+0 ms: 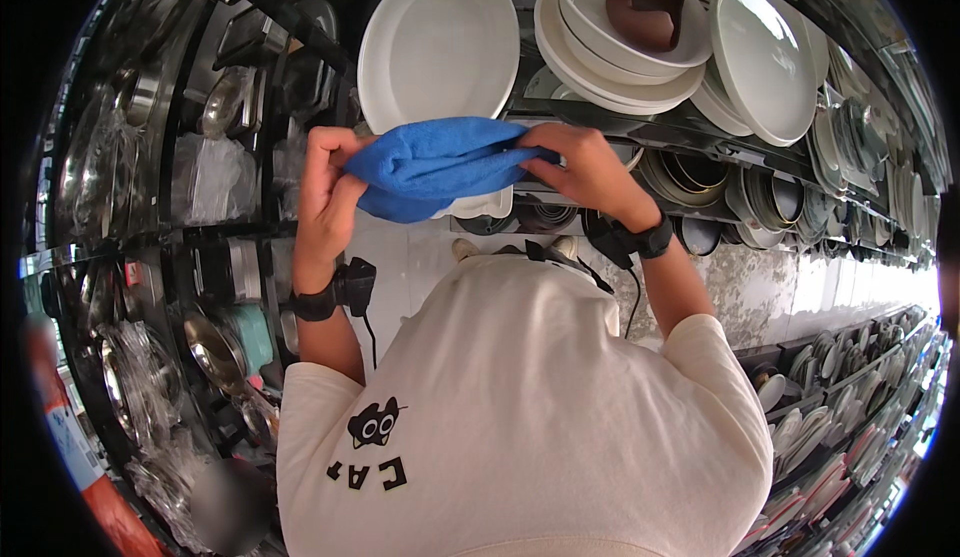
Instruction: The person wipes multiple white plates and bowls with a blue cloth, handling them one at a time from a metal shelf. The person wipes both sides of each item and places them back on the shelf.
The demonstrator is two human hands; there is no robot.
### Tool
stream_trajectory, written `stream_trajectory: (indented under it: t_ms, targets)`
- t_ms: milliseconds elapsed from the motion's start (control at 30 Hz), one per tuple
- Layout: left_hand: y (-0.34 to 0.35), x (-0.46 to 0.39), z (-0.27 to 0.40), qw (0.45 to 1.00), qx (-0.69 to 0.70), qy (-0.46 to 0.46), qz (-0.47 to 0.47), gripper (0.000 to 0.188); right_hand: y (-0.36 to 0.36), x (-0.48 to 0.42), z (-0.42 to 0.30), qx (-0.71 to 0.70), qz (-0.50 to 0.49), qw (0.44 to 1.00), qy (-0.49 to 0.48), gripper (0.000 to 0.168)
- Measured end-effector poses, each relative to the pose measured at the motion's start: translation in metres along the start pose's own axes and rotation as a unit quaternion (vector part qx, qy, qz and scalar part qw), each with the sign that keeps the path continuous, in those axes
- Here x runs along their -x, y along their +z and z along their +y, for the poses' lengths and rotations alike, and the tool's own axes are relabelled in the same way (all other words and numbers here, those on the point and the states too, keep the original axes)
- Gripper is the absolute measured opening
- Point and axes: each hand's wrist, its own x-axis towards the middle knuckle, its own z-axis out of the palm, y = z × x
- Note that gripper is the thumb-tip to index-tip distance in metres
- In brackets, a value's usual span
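A folded blue cloth [442,159] is stretched between my two hands in front of me. My left hand [330,174] pinches its left end between thumb and fingers. Its right end is gripped by the fingertips of my right hand [577,163]. Just beyond the cloth stands a large white oval plate [439,46], its lower rim partly hidden by the cloth. Below the cloth, part of a white dish [491,204] shows. To the right, a stack of white bowls and plates [577,61] holds a brown vessel with a curved, cut-out rim [645,13].
Another white oval plate [765,61] leans at the right of the shelf. Dark bowls [694,174] sit on the shelf beneath. Shelves of metalware and plastic-wrapped items [214,178] stand at the left, and racks of dishes [832,407] at the lower right.
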Motion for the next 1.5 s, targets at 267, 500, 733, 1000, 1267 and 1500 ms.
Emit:
stream_trajectory:
  t_ms: [267,500,733,1000,1267,1500]
  targets:
    - [-0.001,-0.001,-0.003,0.982,-0.175,0.029,-0.066,0.041,-0.049,-0.019,-0.036,-0.022,-0.039,0.999,-0.006,0.018]
    - [0.004,-0.003,-0.003,0.959,-0.232,-0.038,-0.160,0.028,-0.066,-0.039,-0.056,0.016,-0.082,0.996,-0.008,0.018]
    - [-0.003,-0.004,-0.027,0.935,-0.273,-0.038,-0.223,0.030,-0.077,-0.058,-0.058,0.079,-0.172,0.979,-0.070,0.019]
    - [0.004,-0.003,-0.013,0.876,-0.337,-0.102,-0.329,0.037,-0.083,-0.067,-0.065,0.111,-0.190,0.969,-0.108,0.023]
    - [0.003,-0.008,-0.023,0.904,-0.381,-0.093,-0.172,0.033,-0.095,-0.050,-0.066,0.078,-0.181,0.980,-0.001,0.036]
    - [-0.006,-0.016,-0.038,0.980,-0.160,-0.004,-0.120,0.026,-0.105,-0.025,-0.061,0.056,-0.145,0.984,0.089,0.051]
